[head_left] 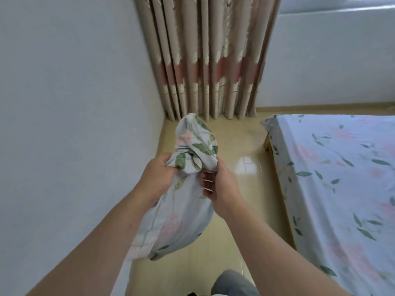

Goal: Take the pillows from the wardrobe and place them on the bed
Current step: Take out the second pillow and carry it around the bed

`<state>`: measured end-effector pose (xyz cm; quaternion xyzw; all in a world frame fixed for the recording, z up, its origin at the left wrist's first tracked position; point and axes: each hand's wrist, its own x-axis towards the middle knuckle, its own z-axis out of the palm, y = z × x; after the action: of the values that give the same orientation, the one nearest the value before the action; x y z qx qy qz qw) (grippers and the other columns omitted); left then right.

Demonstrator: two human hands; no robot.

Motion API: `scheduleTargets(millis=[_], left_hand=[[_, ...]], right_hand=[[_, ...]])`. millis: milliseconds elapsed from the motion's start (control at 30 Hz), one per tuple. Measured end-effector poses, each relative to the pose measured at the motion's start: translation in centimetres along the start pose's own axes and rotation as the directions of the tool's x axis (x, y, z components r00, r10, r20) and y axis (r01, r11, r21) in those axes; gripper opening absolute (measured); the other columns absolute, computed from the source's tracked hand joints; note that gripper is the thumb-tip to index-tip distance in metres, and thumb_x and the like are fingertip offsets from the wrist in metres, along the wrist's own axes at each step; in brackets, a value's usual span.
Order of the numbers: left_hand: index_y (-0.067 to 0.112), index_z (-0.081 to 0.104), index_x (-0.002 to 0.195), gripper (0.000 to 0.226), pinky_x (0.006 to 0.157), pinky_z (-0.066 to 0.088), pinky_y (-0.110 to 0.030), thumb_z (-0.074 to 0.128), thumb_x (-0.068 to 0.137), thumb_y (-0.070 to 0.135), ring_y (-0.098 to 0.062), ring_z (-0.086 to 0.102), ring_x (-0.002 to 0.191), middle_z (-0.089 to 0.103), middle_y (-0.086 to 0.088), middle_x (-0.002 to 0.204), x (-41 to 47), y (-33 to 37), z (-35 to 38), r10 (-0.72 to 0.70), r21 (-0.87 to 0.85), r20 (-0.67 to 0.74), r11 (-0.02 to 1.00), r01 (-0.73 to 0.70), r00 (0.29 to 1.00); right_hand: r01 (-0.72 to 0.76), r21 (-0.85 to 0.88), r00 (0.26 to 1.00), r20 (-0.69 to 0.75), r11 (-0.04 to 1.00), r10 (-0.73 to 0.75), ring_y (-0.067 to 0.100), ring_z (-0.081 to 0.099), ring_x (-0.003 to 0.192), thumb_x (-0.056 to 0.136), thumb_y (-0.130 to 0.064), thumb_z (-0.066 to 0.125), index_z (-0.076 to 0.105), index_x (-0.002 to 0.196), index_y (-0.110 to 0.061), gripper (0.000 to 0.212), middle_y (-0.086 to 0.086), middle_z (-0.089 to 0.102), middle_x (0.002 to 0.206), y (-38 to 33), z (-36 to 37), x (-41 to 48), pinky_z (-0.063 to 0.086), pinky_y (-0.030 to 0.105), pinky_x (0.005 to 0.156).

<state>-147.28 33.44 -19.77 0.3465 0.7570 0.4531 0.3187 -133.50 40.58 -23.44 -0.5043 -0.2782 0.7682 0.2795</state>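
- Both our grips, left hand [159,175] and right hand [220,189], clench the pillow [188,201] at its bunched neck.
- Soft, light; left of the bed [342,178].

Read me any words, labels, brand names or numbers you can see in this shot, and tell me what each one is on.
None: no readable text anywhere in view.
Pillow, held in the left hand and right hand: leaf and flower print only.
Bed sheet: same floral print, no label showing.
Curtain: woven pattern and a pink band, no writing.
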Motion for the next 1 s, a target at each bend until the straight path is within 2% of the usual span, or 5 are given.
scheduleTargets(millis=[300,500,633,767,1000], left_hand=[[0.024,0.075,0.097,0.021,0.091,0.054,-0.043,0.066,0.086,0.009,-0.021,0.07,0.099,0.077,0.007,0.095,28.4,5.3,7.8,0.113,0.078,0.204,0.988,-0.131,0.972],[0.016,0.072,0.096,0.021,0.077,0.049,-0.032,0.062,0.089,-0.001,-0.019,0.066,0.09,0.075,-0.002,0.095,47.1,11.8,10.5,0.055,0.104,0.304,0.99,-0.091,0.951],[0.025,0.073,0.1,0.028,0.092,0.053,-0.043,0.062,0.088,0.001,-0.025,0.07,0.099,0.077,0.0,0.099,57.5,16.7,13.7,0.062,0.058,0.352,0.994,-0.088,0.934],[0.024,0.072,0.103,0.022,0.093,0.053,-0.048,0.063,0.087,0.012,-0.035,0.07,0.102,0.077,-0.008,0.102,67.8,20.1,19.4,0.018,-0.005,0.411,1.0,-0.018,0.911],[0.015,0.071,0.11,0.024,0.089,0.049,-0.071,0.066,0.09,0.027,-0.045,0.068,0.099,0.071,-0.028,0.107,86.3,27.6,33.6,0.02,-0.043,0.678,0.999,0.013,0.734]], right_hand=[[0.084,0.176,0.974,-0.222,0.981,-0.043,0.016,0.048,0.049,0.094,-0.032,0.046,0.065,0.092,-0.016,0.024,0.003,0.06,0.066,-13.6,1.2,22.1,0.034,0.027,0.05],[0.087,0.248,0.956,-0.294,0.965,-0.01,0.021,0.053,0.058,0.081,-0.012,0.043,0.062,0.079,-0.01,0.019,0.01,0.064,0.072,-26.9,4.3,35.5,0.039,0.03,0.055],[0.095,0.232,0.954,-0.3,0.968,-0.021,0.02,0.056,0.058,0.079,-0.017,0.045,0.069,0.09,-0.01,0.028,0.008,0.071,0.073,-34.9,5.6,42.6,0.045,0.031,0.059],[0.125,0.206,0.951,-0.303,0.971,-0.058,0.019,0.062,0.059,0.088,-0.032,0.045,0.072,0.102,-0.014,0.035,0.006,0.076,0.078,-41.9,5.1,51.4,0.047,0.029,0.06],[0.23,0.263,0.897,-0.43,0.937,-0.1,0.022,0.069,0.078,0.095,-0.043,0.052,0.064,0.106,-0.014,0.033,0.005,0.075,0.095,-55.1,2.4,66.2,0.052,0.03,0.067]])
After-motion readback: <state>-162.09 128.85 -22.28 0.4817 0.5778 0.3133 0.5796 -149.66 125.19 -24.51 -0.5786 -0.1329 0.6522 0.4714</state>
